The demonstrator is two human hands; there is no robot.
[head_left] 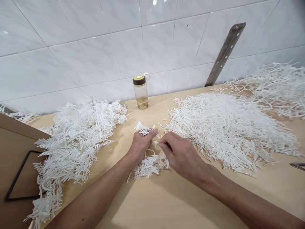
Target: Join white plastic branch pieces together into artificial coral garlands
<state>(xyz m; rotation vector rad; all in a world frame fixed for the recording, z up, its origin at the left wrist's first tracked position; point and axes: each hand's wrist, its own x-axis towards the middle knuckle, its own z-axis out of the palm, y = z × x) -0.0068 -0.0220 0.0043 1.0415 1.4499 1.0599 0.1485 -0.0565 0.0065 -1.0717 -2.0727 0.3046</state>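
Observation:
My left hand (141, 144) is closed around a bunch of white branching plastic strands (150, 166), which hang below it and poke out above the thumb. Just to its right, my right hand (177, 149) pinches a small white piece (156, 143) between thumb and forefinger. The fingertips hide most of that piece. Close to my right hand lies a broad pile of loose white sprigs (224, 130). On the left side a heaped pile of white branching strands (81, 136) spreads along the table.
A clear bottle (142, 95) with some amber liquid stands near the tiled wall (154, 47). A perforated metal strip (225, 54) leans there. More white strands (281, 86) lie far right. A brown box (16, 159) borders the left; a dark metal loop (297, 166) lies at right.

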